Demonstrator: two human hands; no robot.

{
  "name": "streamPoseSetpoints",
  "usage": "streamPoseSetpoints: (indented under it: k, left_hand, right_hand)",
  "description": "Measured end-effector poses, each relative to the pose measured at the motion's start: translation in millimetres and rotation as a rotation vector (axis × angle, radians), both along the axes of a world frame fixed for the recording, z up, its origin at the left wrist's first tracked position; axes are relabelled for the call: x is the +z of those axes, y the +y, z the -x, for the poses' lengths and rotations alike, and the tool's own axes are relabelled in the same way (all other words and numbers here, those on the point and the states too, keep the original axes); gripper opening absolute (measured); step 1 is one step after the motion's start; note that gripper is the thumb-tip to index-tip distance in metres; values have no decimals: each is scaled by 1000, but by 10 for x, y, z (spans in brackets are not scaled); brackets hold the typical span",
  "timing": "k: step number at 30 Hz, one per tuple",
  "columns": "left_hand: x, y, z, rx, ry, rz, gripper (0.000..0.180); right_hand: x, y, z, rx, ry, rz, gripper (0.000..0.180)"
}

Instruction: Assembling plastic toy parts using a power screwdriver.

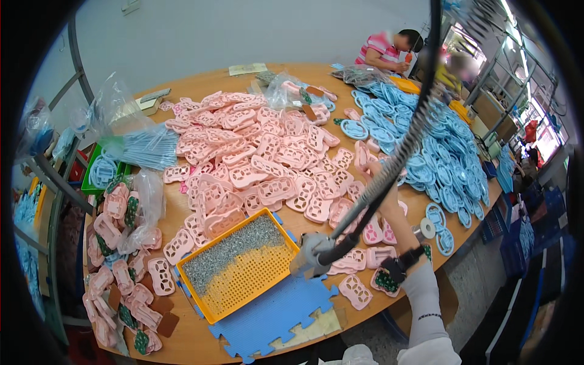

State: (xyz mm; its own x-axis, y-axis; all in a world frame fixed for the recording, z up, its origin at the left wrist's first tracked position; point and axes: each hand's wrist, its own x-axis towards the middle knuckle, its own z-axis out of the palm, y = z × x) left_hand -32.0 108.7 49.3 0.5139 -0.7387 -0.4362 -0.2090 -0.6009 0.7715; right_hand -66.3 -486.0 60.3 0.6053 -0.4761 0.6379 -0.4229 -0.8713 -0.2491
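Observation:
My right hand [387, 205] reaches forward over the right edge of a big heap of pink plastic parts [243, 140], its arm in a light grey sleeve with a black band at the wrist. The fingertips are at an upright pink piece [362, 153]. A coiled hose crosses in front of the fingers, so their grip on it is unclear. Nearer to me hangs a grey-and-black hand tool [311, 254] on a cable, over the corner of a yellow perforated tray [213, 313] of small metal screws. My left hand is out of the picture.
Blue plastic rings [438, 152] are heaped at the right. A blue foam mat [267, 316] lies under the tray. More pink parts, some with green boards [131, 213], pile up at the left near a green bin [91, 176]. Another person [380, 52] sits at the far side.

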Motion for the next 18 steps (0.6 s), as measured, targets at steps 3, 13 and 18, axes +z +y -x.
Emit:
streamPoseSetpoints:
  k: [3,13,18]
  left_hand:
    - [321,-307,-80,-72,74,94,37]
    - [120,-805,-76,-168,-43,450,30]
    - [71,-728,-77,336,-258,417,25]
  right_hand:
    - [245,844,257,61,32,-118,10]
    - [105,3098,626,585,181,-417,19]
    - [-135,3409,244,666,194,-809,22]
